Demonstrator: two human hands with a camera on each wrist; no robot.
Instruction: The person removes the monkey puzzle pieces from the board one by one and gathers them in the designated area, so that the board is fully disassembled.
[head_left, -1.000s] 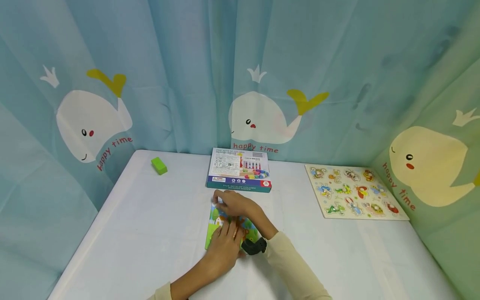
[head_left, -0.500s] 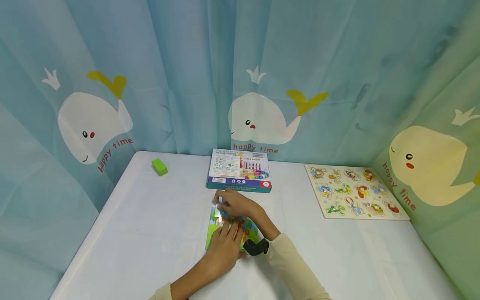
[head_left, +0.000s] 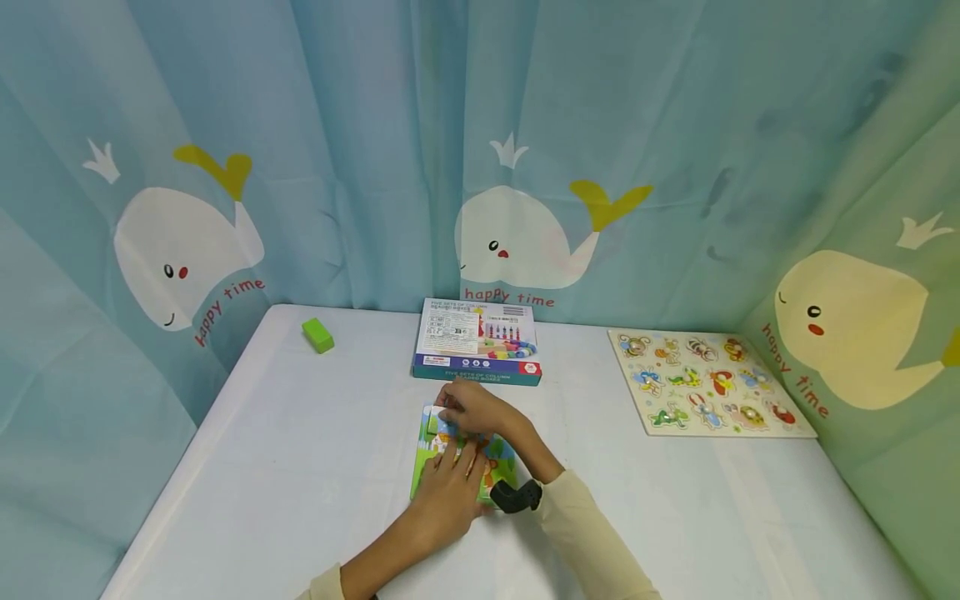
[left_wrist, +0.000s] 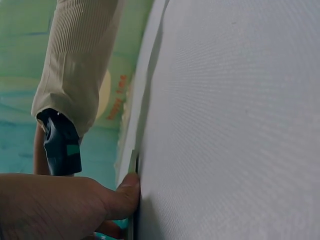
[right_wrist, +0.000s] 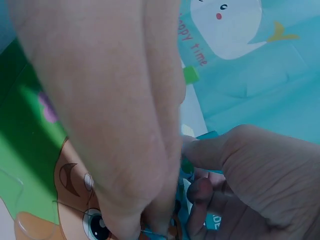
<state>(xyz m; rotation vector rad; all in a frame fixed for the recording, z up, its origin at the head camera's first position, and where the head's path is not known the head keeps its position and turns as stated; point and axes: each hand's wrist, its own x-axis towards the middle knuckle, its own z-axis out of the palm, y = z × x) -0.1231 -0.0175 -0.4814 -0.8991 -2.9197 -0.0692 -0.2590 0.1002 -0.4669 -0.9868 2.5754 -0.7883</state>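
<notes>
A colourful picture jigsaw puzzle [head_left: 424,462] lies flat in the middle of the white table, showing a brown cartoon animal [right_wrist: 67,187] on green. My left hand [head_left: 447,500] presses on it with nearly straight fingers; in the left wrist view its thumb [left_wrist: 129,192] rests against the puzzle's near edge. Reaching across above it, my right hand [head_left: 476,408] pinches a small blue-and-green puzzle piece [head_left: 435,424] at the far left corner between thumb and finger. In the right wrist view, the fingers hide most of that piece.
Just behind the puzzle lies a beaded-toy box [head_left: 480,337]. A green block [head_left: 318,335] sits at the far left. On the right rests a wooden insect peg board [head_left: 712,383]. A whale-print curtain [head_left: 375,167] encloses the table's back and sides.
My right fingers have shifted slightly to the right, so more of the puzzle's far left corner shows. The left hand has stayed in place on the puzzle.
</notes>
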